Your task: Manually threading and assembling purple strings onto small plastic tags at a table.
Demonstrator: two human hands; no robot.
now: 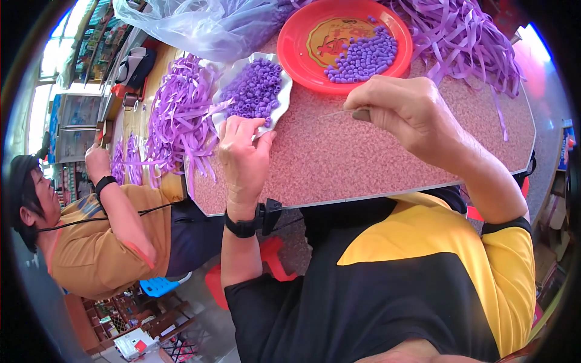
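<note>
My left hand (245,148) is at the near edge of a white wavy-rimmed dish (279,115) heaped with dark purple beads (254,88). Its fingers are drawn together at the tips; what they pinch, if anything, is too small to make out. Over the table, to the right, my right hand (411,115) is closed in a pinch. A thin pale wire-like strand (330,115) runs leftward from its fingers, and a small dark grey piece (361,115) shows at the thumb. Where the strand's far end lies I cannot tell.
A red plate (296,60) with lighter purple beads (366,57) lies beyond my hands. Purple ribbons are heaped at the left (175,115) and far right (460,42). A clear plastic bag (200,30) lies at the back. Another person (115,236) sits at the left.
</note>
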